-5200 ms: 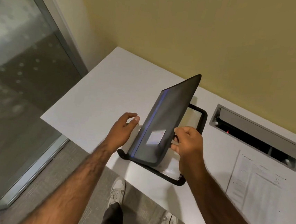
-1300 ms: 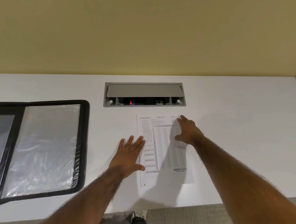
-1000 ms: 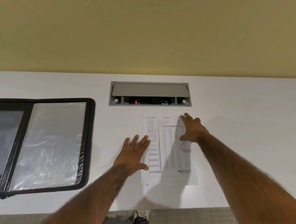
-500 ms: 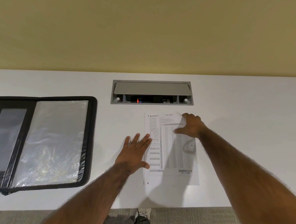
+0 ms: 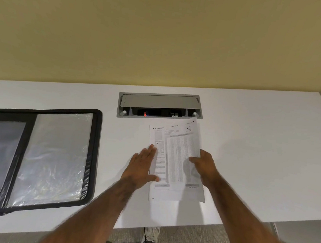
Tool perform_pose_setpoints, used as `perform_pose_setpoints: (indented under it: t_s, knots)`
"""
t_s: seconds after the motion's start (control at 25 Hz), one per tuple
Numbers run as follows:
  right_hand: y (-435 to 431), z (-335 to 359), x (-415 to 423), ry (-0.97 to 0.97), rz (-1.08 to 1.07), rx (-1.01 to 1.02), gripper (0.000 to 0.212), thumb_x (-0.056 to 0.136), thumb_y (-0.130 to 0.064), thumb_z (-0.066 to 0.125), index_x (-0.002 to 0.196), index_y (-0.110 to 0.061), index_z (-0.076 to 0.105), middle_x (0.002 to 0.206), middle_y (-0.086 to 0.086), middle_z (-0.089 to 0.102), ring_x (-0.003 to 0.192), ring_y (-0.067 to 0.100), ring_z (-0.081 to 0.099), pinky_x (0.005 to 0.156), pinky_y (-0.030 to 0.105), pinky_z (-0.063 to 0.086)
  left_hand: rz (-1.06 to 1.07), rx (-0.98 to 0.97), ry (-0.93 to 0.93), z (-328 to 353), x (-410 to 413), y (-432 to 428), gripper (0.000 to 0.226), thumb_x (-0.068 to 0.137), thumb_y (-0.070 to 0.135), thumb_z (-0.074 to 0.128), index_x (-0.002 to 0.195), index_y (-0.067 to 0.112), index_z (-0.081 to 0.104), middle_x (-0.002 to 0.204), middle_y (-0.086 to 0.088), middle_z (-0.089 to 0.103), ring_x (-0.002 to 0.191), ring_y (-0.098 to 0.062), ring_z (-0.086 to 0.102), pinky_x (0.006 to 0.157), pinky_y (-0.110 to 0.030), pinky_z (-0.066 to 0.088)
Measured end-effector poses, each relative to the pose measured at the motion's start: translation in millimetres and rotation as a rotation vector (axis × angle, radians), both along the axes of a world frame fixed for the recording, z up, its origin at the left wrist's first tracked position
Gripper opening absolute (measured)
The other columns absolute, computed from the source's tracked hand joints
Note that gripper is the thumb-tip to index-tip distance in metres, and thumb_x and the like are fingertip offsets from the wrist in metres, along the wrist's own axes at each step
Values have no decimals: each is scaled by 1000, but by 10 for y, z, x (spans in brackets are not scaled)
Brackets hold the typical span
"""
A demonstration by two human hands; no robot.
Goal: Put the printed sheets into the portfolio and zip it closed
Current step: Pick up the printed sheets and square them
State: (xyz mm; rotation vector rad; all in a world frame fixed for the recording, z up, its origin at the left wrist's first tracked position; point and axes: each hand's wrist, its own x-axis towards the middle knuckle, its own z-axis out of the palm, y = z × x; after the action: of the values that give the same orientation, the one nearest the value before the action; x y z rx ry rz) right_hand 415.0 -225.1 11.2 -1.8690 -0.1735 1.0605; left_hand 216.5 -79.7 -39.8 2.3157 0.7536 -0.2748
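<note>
Step in hand, as judged: gathering the printed sheets [image 5: 175, 162] off the white desk [image 5: 259, 160] for transfer. The sheets lie at about 6 o'clock from the grey cable box [image 5: 160, 105], their far edge just beside it and the far right corner looking slightly raised. The right hand [image 5: 203, 167] pinches the right edge, thumb on top, fingers curled under and out of sight. The left hand [image 5: 142, 166] lies flat and open, fingers extended, fingertips over the left edge, thumb on the page. The portfolio [image 5: 34, 158] rests open and unzipped at roughly 9 o'clock from the sheets, well apart, clear pocket facing up; its left half runs out of view. Number of sheets: cannot tell. To do this well: keep the left palm pressing until the right pinch is firm, then slide the left fingers under the opposite edge so the stack lifts level and stays square. Risk, in my judgement: a one-sided lift lets the lower pages fan or the paper fold. Carry toward 9 o'clock low over the desk, and feed a short edge into the pocket first.
</note>
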Motion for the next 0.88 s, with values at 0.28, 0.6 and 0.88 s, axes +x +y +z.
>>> perform_pose_setpoints:
  t_s: [0.28,0.6,0.88]
  knots:
    - [165,431,-108,73,64,345,39,91,-1,64,128,-11,63,124,7,71,115,25,67,99,41,50,670,-900,-559,735,-31,378,48,87,26,76,132,18,63,128,-1,70,119,-20,66,111,-47,44]
    - [454,766,-361,-125,-21,294,31,87,2,67,102,-26,70,102,-1,75,98,22,70,82,31,55,700,-735,-674,1230,-54,617,35,89,16,73,123,20,66,115,-2,75,105,-18,71,91,-33,57]
    - [550,789,-560,-138,-87,314,35,90,3,64,96,-32,66,98,-7,72,89,12,68,66,15,53,782,-695,-682,1203,-137,568,40,86,18,76,125,16,65,112,-2,74,103,-22,71,92,-40,58]
